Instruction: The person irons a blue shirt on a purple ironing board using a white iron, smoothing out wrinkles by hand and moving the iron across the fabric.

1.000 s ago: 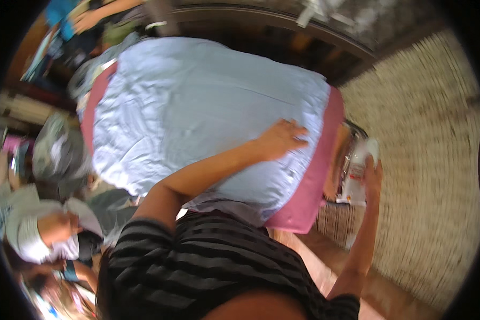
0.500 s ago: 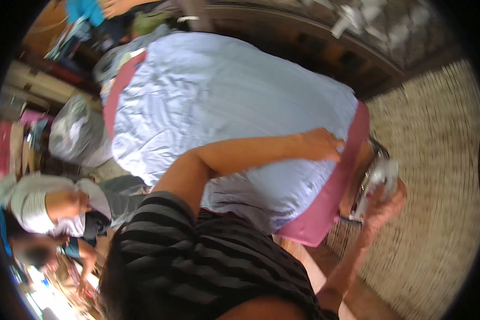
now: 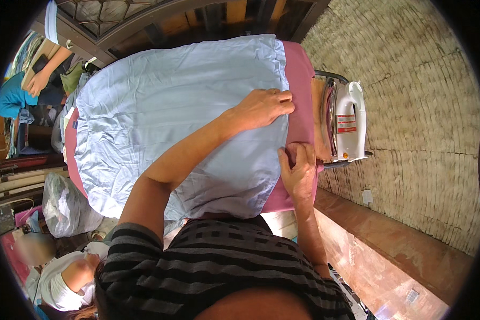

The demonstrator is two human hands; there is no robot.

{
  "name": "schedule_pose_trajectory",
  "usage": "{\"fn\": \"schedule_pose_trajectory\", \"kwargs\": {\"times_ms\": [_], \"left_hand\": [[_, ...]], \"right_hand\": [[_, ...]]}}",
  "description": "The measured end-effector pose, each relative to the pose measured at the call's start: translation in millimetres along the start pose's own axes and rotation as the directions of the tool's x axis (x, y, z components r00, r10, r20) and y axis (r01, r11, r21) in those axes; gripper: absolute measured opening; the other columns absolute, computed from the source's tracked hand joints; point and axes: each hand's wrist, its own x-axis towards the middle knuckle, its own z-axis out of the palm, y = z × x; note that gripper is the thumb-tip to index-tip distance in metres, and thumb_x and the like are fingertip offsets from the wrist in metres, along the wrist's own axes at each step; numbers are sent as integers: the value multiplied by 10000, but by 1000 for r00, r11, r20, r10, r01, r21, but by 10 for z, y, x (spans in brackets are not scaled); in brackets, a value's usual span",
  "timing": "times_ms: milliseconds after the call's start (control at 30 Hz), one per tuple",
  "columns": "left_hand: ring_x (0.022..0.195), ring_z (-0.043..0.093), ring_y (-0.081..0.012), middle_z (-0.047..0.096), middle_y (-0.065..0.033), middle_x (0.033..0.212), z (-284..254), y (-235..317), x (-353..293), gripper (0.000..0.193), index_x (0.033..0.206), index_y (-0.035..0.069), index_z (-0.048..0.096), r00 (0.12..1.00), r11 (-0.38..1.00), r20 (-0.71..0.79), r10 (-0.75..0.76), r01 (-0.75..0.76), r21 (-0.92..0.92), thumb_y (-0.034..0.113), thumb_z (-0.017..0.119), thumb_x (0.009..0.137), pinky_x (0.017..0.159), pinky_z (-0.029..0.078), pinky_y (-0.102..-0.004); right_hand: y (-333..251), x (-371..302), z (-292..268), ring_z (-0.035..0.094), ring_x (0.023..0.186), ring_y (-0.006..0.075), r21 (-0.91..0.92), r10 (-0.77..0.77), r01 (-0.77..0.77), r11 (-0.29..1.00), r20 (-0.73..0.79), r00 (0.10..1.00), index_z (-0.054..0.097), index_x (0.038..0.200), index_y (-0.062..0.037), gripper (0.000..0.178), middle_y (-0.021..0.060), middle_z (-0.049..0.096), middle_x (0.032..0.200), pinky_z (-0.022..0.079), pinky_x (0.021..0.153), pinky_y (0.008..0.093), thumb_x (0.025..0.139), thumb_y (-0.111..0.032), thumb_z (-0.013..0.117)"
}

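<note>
A light blue cloth (image 3: 197,90), perhaps a garment, is spread over a pink-covered ironing board (image 3: 300,69). My left hand (image 3: 264,108) rests on the cloth near its right edge, fingers curled in and closed on the fabric by the hem. Just nearer to me, my right hand (image 3: 300,173) is over the pink cover beside that same hem. Its thumb is apart from the bent fingers, and nothing shows in it. A white iron (image 3: 352,125) with a red label stands at the board's right end, touched by neither hand.
Behind the board is a dark wood and metal grille (image 3: 197,24). A stuffed clear plastic bag (image 3: 64,205) sits at left. One person in a white shirt (image 3: 64,280) is at lower left; another person's hand (image 3: 37,84) shows at upper left. A reddish ledge (image 3: 389,234) runs at right.
My right hand has let go of the iron at the board's end and come left to the cloth's edge. My left hand has moved away from me along the hem. The view has turned.
</note>
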Motion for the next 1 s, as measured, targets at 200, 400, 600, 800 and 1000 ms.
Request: {"fn": "schedule_pose_trajectory", "kwargs": {"times_ms": [200,400,600,800,1000], "left_hand": [[966,640,-268,562,-52,1014,81,-96,9,109,916,109,650,998,990,-69,4,-13,-138,125,684,814,733,550,-400],[922,601,-257,531,-48,991,208,-98,-49,79,881,145,616,980,996,-186,67,-76,-42,131,655,814,716,513,-403],[989,570,-229,528,-37,995,158,71,-158,93,903,155,603,953,995,-302,-3,-28,-98,151,670,838,802,460,-408],[1031,567,-239,545,-27,1043,217,58,-105,77,935,175,613,936,980,-346,-57,-14,-199,183,661,875,843,455,-426],[1018,582,-254,553,-43,1067,169,122,-153,89,959,149,602,943,969,-305,-131,57,-239,195,655,903,840,456,-415]], "right_hand": [[-23,-39,124,561,866,369,-170,-25,25,985,4,1000,611,878,-35,241,142,589,879,433,802,479,794,-185,780],[-31,-32,98,571,752,360,-127,-70,75,989,41,997,561,814,-8,192,155,575,785,447,704,471,840,-103,726],[-180,-28,-7,620,616,233,54,178,-184,981,106,978,569,968,20,164,112,621,737,488,583,372,878,-59,681],[-125,67,-47,663,671,268,47,232,-247,968,214,949,535,1181,-6,353,141,669,805,522,657,385,871,-71,690],[-107,111,-13,610,746,348,-114,78,-56,992,202,976,605,964,4,209,163,613,820,471,664,453,877,-155,708]]}}
